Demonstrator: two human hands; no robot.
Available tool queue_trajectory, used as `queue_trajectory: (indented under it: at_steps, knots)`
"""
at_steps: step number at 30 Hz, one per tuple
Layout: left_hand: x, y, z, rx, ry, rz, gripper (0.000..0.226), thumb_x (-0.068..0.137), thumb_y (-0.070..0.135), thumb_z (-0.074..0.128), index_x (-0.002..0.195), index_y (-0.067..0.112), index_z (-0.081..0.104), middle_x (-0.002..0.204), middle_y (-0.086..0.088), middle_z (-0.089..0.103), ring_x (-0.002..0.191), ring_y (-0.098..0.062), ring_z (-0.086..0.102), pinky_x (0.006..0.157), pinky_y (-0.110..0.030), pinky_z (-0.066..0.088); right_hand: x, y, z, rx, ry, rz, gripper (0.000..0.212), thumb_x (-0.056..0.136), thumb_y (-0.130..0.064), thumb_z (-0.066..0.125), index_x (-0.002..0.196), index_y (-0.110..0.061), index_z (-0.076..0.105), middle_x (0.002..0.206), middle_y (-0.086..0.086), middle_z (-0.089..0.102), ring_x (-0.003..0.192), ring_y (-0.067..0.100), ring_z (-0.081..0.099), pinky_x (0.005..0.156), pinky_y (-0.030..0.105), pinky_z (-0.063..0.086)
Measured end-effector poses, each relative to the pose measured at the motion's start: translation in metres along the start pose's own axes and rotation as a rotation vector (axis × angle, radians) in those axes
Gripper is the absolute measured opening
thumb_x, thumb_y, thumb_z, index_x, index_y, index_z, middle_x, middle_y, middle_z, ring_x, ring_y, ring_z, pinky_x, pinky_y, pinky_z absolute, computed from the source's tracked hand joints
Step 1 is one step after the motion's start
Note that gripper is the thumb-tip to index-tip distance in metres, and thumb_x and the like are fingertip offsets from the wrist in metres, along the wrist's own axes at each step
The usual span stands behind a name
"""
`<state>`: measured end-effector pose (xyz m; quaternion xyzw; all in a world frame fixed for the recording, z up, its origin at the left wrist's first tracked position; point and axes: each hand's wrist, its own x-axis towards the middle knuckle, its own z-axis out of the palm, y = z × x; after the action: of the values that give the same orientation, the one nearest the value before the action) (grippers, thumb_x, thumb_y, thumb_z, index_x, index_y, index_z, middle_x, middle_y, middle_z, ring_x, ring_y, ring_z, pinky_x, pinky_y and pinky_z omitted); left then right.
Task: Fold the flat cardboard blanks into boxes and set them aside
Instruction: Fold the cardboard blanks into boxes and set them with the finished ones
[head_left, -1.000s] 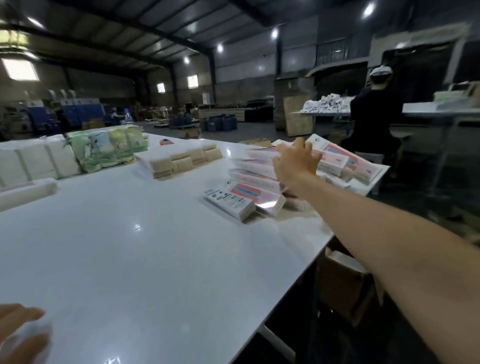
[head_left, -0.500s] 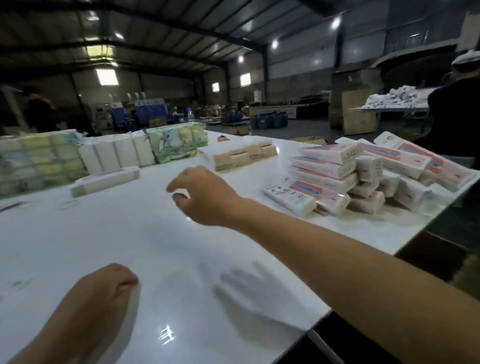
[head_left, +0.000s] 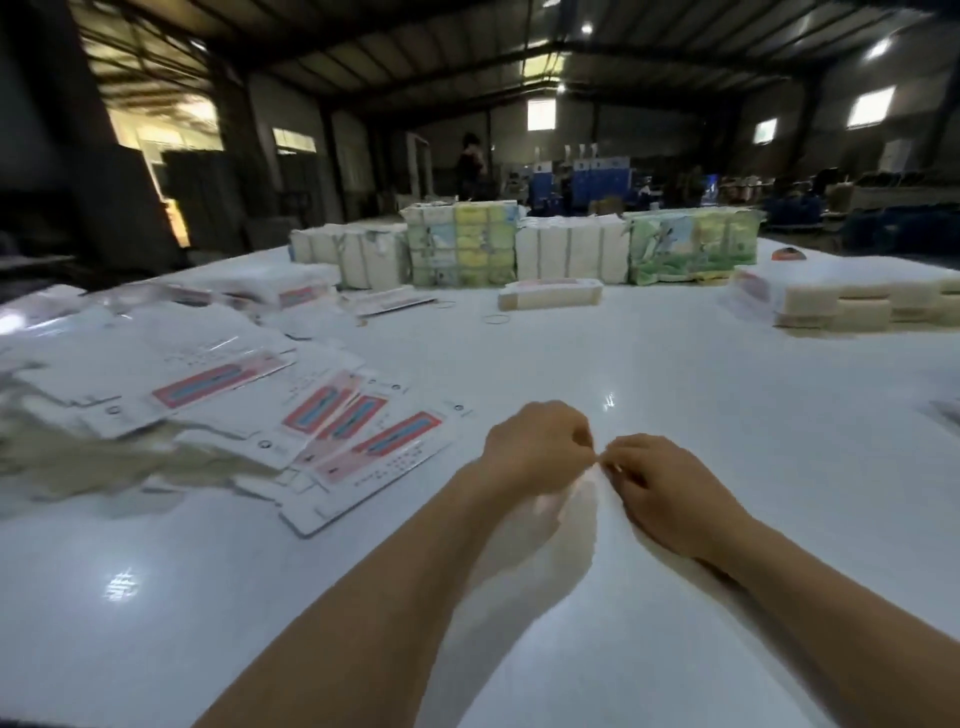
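Both hands are seen brought together low over a white desk in a dim warehouse hall. The left hand and the right hand are held with fingers curled inward, fingertips of the two hands meeting or nearly so; whether something small is pinched between them cannot be told through the blur.

The flat cardboard blanks, white with pink and blue printed panels, are spread in a loose overlapping heap on the desk to the left of the hands, the nearest one lying just beside the left forearm. More printed sheets are scattered beyond that heap, toward the desk's far left corner.

Along the far edge of the desk, a row of wrapped bundles is lined up, some plain white, some printed in green and yellow. A single long folded box is set just in front of that row, with a rubber band lying near it. A low stack of pale packs is placed at the desk's far right. A standing person is visible well behind the desk.
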<state>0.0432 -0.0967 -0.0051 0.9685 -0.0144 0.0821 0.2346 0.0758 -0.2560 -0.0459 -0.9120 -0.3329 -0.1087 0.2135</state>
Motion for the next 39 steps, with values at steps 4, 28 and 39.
queue_trajectory:
  at_steps: [4, 28, 39]
  knots:
    - [0.016, -0.072, -0.081, 0.07, 0.09, -0.293, 0.021, 0.081, 0.025, 0.067, 0.098, 0.013, 0.066, 0.104, -0.005, 0.066, 0.095, -0.023, 0.062, 0.085, -0.035, 0.052, 0.001, 0.004, 0.004, 0.035, 0.057, 0.019, 0.023, 0.094, -0.01, 0.049, 0.103, -0.01, 0.071, 0.114, -0.003, 0.064, 0.108, 0.017, 0.053, 0.086, 0.026, 0.037]
    - [-0.063, -0.257, -0.192, 0.789, 0.117, -0.697, 0.048, 0.085, 0.06, 0.053, 0.093, 0.014, 0.058, 0.085, 0.001, 0.056, 0.08, -0.014, 0.05, 0.062, -0.029, 0.039, 0.003, 0.0, 0.006, 0.015, 0.068, 0.028, 0.019, 0.089, -0.006, 0.061, 0.102, -0.011, 0.074, 0.099, -0.012, 0.058, 0.096, 0.009, 0.049, 0.084, 0.024, 0.033]
    - [-0.051, -0.217, -0.175, 1.17, -0.138, -0.622, 0.024, 0.082, 0.021, 0.065, 0.105, 0.019, 0.062, 0.07, 0.005, 0.046, 0.058, -0.012, 0.044, 0.059, -0.028, 0.049, 0.0, -0.001, 0.005, 0.016, 0.058, 0.05, 0.02, 0.092, -0.011, 0.057, 0.104, -0.014, 0.073, 0.112, -0.004, 0.065, 0.107, 0.016, 0.054, 0.083, 0.02, 0.032]
